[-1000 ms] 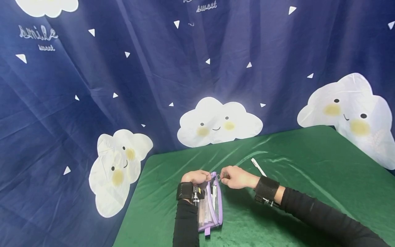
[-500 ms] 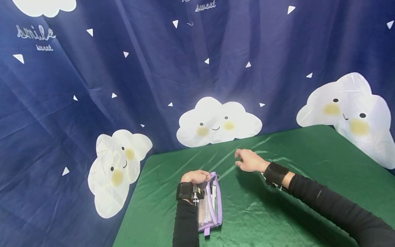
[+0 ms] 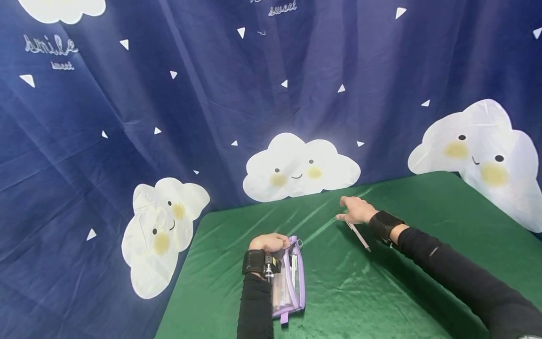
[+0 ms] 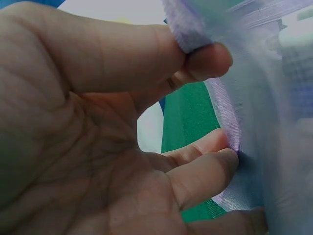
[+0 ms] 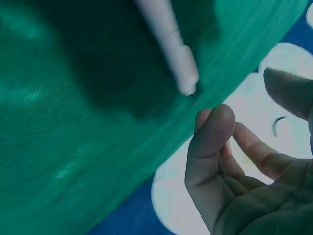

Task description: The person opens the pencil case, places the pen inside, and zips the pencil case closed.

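Note:
My left hand (image 3: 268,242) pinches the far end of a clear pencil case (image 3: 288,282) with purple trim. In the left wrist view, thumb and forefinger of the left hand (image 4: 127,98) grip a purple fabric edge (image 4: 188,29), while other fingertips touch the clear side. Inside the case lie a white pen (image 3: 294,268) and other long items, blurred by the plastic. My right hand (image 3: 357,210) hovers at the far end of a white pen (image 3: 359,236) on the cloth. In the right wrist view, thumb and fingers stand apart, and the loose pen (image 5: 176,54) is not between them.
A green cloth (image 3: 211,282) covers the table. A metal ring (image 3: 300,243) sits at the far end of the case. Behind the table hangs a dark blue curtain (image 3: 211,94) with white clouds.
My right hand has let go of the ring at the case's far end and moved away and right to the loose pen. The left hand and the case have stayed put.

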`<state>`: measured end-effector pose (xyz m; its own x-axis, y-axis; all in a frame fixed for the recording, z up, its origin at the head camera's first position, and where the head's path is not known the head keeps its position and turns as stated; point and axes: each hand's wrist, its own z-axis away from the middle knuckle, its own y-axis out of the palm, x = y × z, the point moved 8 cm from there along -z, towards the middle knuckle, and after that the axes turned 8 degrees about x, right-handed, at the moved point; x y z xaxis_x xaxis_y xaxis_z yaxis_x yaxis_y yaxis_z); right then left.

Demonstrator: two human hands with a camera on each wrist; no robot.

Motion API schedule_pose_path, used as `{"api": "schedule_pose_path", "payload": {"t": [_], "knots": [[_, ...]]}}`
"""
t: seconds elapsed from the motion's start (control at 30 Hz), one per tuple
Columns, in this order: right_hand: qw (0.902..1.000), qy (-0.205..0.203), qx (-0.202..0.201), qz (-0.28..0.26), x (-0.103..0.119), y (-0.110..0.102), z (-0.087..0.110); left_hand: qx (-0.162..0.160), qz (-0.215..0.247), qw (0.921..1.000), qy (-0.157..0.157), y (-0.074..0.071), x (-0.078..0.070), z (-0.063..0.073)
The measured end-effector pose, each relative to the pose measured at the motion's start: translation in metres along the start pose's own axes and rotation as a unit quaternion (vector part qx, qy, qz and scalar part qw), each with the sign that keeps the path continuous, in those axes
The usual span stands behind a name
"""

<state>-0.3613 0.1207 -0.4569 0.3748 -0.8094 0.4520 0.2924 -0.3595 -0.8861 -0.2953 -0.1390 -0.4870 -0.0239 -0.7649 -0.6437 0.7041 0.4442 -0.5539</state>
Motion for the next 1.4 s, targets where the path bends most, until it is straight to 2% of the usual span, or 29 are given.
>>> {"api": "schedule_pose_path", "payload": {"t": [0.3, 0.53, 0.77, 0.87, 1.13, 1.27, 1.4], "knots": [[0.9951, 0.053, 0.068, -0.047, -0.030, 0.017, -0.008, 0.009, 0.032, 0.9994, -0.005, 0.000, 0.001, -0.002], [0.9900, 0.071, 0.091, -0.081, -0.040, 0.024, -0.010, 0.011, 0.048, 0.9987, -0.011, 0.001, 0.001, -0.003], [0.9857, 0.059, 0.090, -0.129, -0.041, 0.025, -0.011, -0.003, 0.028, 0.9994, -0.018, 0.000, 0.002, -0.003], [0.9831, 0.068, 0.091, -0.143, -0.043, 0.029, -0.012, -0.008, 0.015, 0.9997, -0.016, 0.000, 0.002, -0.002], [0.9859, 0.050, 0.082, -0.137, -0.041, 0.032, -0.012, -0.008, -0.005, 0.9999, -0.008, 0.001, 0.000, 0.000], [0.9877, 0.039, 0.075, -0.132, -0.039, 0.030, -0.013, -0.015, -0.008, 0.9998, -0.012, 0.000, 0.001, 0.000], [0.9873, 0.044, 0.077, -0.132, -0.040, 0.029, -0.013, -0.022, -0.007, 0.9995, -0.021, 0.000, 0.002, 0.001]]}}
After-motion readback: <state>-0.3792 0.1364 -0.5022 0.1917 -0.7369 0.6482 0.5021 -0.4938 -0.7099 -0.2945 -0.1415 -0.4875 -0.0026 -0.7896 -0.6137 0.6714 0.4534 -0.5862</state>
